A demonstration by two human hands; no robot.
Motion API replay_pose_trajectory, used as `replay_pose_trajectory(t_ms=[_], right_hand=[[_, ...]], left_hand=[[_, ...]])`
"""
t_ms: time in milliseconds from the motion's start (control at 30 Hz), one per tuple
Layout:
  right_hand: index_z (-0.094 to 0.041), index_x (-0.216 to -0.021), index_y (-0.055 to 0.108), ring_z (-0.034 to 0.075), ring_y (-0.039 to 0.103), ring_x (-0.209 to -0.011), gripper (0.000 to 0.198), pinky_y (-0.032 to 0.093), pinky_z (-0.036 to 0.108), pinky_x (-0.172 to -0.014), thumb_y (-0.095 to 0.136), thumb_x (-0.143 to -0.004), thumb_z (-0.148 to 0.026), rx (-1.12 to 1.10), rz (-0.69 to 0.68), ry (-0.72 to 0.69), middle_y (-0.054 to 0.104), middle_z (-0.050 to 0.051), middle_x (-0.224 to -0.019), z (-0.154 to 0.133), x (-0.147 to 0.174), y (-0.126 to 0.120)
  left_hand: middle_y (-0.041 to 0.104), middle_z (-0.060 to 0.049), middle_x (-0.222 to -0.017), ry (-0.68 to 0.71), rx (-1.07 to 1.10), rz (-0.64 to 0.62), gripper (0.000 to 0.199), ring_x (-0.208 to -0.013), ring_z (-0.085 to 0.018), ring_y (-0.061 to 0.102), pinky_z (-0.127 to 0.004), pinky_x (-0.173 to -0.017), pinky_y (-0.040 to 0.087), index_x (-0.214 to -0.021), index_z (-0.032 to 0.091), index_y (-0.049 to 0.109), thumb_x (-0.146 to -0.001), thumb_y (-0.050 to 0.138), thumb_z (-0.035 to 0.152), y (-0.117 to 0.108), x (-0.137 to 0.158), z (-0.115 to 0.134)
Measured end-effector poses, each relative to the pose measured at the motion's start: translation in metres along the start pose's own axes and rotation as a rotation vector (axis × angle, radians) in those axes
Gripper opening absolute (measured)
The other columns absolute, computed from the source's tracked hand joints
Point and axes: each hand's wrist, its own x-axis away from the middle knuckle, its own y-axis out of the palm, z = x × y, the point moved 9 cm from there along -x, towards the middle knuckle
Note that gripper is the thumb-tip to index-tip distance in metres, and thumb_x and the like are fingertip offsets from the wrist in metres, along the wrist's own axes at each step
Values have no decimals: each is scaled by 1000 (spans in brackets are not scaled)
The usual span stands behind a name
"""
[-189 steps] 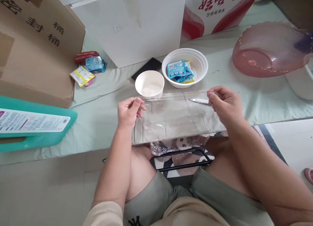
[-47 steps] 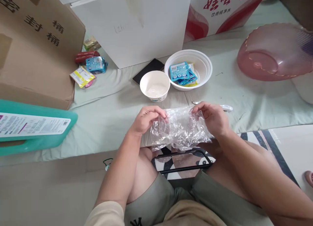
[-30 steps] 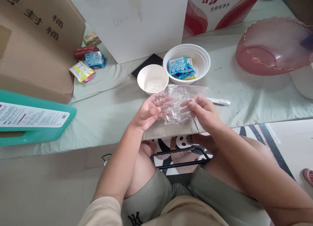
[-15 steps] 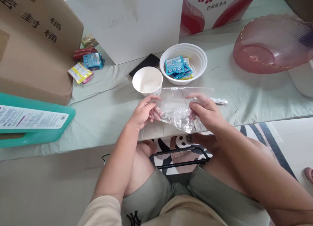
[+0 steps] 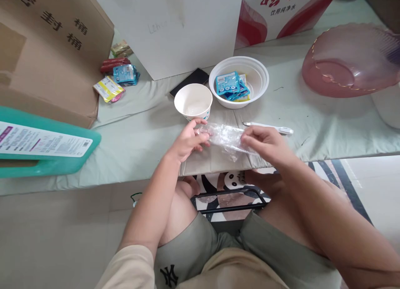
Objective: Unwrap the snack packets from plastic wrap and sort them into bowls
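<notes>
A crumpled clear plastic bag (image 5: pixel 225 138) stretches between my two hands just above the near edge of the cloth. My left hand (image 5: pixel 189 142) pinches its left end, thumb over the film. At the other end, my right hand (image 5: pixel 264 142) has its fingers closed on the plastic. Right behind my left hand stands a white paper cup (image 5: pixel 193 101), with nothing visible inside. A white bowl (image 5: pixel 261 86) holding blue and yellow sachets (image 5: pixel 229 84) sits behind the bag. Beside my right hand lies a white utility knife (image 5: pixel 281 129), partly hidden by that hand.
A dark phone (image 5: pixel 192 81) lies behind the cup. Several packets (image 5: pixel 125 74) rest near a cardboard box (image 5: pixel 53 64) at left, with a green jug (image 5: pixel 78 130) in front. A white box (image 5: pixel 175 34) stands behind; a pink translucent basin (image 5: pixel 340 68) is at right.
The bag, spread wide before, is now gathered into a narrower strip between my hands. More of the utility knife shows. The whole view has shifted slightly.
</notes>
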Motion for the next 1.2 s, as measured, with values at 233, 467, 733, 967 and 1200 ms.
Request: replay_pose_trajectory(t_ms=[233,467,733,967,1200], right_hand=[[-23,-83,60,14,50,-57,16,37,28,-54,69,-70,-28,240,260,126,62,-1,-68,19,2,-39],[-23,-66,42,12,46,-57,28,37,26,-53,64,-79,-35,-111,-100,-30,53,-2,-62,-24,15,4],[-24,-104,56,26,60,-107,35,50,39,-86,75,-77,-37,138,197,-236,62,9,-115,-29,12,-2],[-22,-78,56,16,56,-63,24,46,30,-61,66,-86,-43,220,-82,-77,61,0,-69,-26,-11,36],[-23,-91,62,17,62,-68,9,47,31,-65,60,-84,-28,324,78,-74,66,1,-76,-103,-85,34]], left_hand=[[63,2,-80,254,-537,337,25,-60,-11,54,-27,-63,45,-107,24,58,-83,63,31,2,28,26],[56,-14,-138,750,-581,193,54,-131,-31,51,-44,-110,41,-129,20,54,-81,69,39,72,55,61],[62,0,-79,354,-399,-95,25,-71,-15,55,-27,-65,44,-96,19,68,-86,61,40,61,26,20],[65,-1,-85,488,-320,-50,29,-75,-14,57,-29,-75,48,-105,21,67,-78,66,32,17,23,40],[60,0,-73,738,98,517,19,-67,-13,56,-26,-65,48,-83,23,60,-87,63,41,-95,39,66]])
